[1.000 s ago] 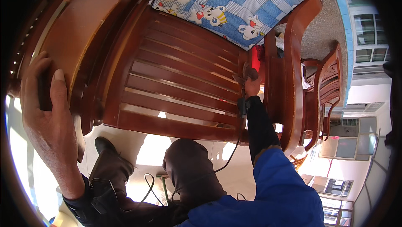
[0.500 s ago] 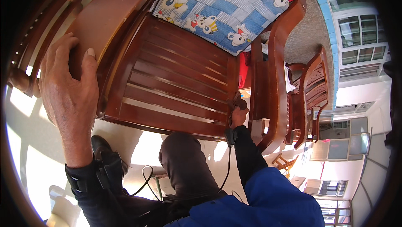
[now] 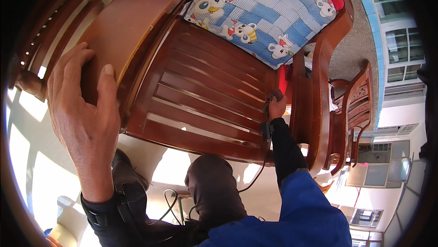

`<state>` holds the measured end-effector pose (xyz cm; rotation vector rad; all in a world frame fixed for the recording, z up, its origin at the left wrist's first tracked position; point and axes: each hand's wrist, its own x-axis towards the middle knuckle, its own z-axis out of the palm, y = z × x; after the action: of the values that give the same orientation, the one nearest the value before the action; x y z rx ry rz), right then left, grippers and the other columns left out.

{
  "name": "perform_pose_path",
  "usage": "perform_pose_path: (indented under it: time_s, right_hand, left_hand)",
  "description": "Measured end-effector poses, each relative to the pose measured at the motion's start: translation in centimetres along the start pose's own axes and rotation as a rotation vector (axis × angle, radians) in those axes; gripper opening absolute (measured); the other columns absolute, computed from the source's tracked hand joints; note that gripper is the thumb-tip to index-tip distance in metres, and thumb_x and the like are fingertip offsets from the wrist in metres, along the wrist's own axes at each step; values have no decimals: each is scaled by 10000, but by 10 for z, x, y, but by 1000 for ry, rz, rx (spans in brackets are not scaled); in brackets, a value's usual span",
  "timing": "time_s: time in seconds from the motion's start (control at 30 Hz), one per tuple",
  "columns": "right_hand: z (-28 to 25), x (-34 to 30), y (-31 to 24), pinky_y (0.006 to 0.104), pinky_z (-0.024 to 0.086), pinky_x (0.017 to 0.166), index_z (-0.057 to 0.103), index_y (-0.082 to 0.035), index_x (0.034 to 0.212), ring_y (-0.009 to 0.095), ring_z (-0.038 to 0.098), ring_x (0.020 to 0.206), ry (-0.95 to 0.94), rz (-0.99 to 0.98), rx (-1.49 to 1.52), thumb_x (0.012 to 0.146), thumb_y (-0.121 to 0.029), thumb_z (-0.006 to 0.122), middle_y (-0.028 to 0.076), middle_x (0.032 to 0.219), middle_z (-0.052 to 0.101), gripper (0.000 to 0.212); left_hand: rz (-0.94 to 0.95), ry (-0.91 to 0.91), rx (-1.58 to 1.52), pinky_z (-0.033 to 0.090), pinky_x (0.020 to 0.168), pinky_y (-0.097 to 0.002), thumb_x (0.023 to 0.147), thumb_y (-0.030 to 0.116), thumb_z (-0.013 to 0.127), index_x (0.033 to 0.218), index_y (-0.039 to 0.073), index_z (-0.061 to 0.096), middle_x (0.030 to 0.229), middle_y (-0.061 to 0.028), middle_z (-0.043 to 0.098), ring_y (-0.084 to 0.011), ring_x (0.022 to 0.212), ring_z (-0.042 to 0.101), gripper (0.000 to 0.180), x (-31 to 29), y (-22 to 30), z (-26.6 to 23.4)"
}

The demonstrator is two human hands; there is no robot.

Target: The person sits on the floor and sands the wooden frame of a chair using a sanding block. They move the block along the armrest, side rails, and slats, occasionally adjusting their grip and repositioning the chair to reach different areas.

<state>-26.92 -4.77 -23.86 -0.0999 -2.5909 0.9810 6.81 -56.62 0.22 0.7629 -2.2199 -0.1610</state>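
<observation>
A reddish-brown wooden chair (image 3: 200,94) with a slatted seat fills the middle. My left hand (image 3: 86,110) grips the front end of its broad left armrest (image 3: 121,32), thumb on one side and fingers over the other. At the right side of the seat, my right hand (image 3: 276,107) is closed on a crumpled brown cloth (image 3: 276,94), pressed to the slats beside the right armrest (image 3: 318,110). The hand partly hides the cloth. A blue patchwork cushion (image 3: 262,16) with cartoon animals lies against the backrest.
Another wooden chair (image 3: 358,105) stands to the right, and part of a further one (image 3: 59,32) at the far left. Red fabric (image 3: 284,79) shows beside the cushion. A black cable (image 3: 255,181) hangs from my right wrist. My knee (image 3: 212,181) is close to the seat front.
My right hand has slid with the cloth along the right side of the seat, away from the front edge toward the cushion. The left hand stays on the armrest. The view has shifted.
</observation>
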Motion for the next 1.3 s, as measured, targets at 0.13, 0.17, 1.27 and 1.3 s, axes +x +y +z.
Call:
perform_pose_path:
  time_s: [0.13, 0.17, 1.27, 1.3]
  right_hand:
    - [28, 36, -18, 506, 510, 1068, 590, 19, 1417, 454, 671, 1247, -18, -85, -171, 963, -152, 712, 282, 1327, 695, 501]
    - [37, 44, -24, 510, 510, 1069, 594, 17, 1418, 460, 670, 1247, -25, -72, -159, 961, -162, 717, 288, 1328, 694, 506]
    - [33, 16, -114, 481, 484, 1146, 624, -86, 1454, 432, 598, 1354, -442, -502, -212, 887, 34, 654, 209, 1455, 630, 580]
    - [22, 19, -101, 476, 481, 1152, 625, -87, 1457, 427, 598, 1361, -404, -379, -286, 889, 33, 650, 213, 1464, 628, 581]
  left_hand:
    - [-58, -46, -96, 559, 1075, -453, 981, 176, 725, 1267, 47, 750, 1386, -131, 720, -307, 1263, 689, 315, -1, 2, -2]
    - [-65, -58, -101, 563, 1078, -451, 986, 177, 723, 1274, 48, 747, 1390, -137, 717, -309, 1268, 689, 317, -1, 1, -3]
    - [-64, -8, -129, 511, 1077, -467, 894, 152, 750, 1163, 23, 751, 1318, -115, 739, -329, 1225, 671, 298, 3, 7, -5]
    - [-60, -7, -118, 510, 1075, -468, 891, 159, 753, 1158, 25, 751, 1317, -111, 739, -328, 1220, 671, 298, 3, 7, -5]
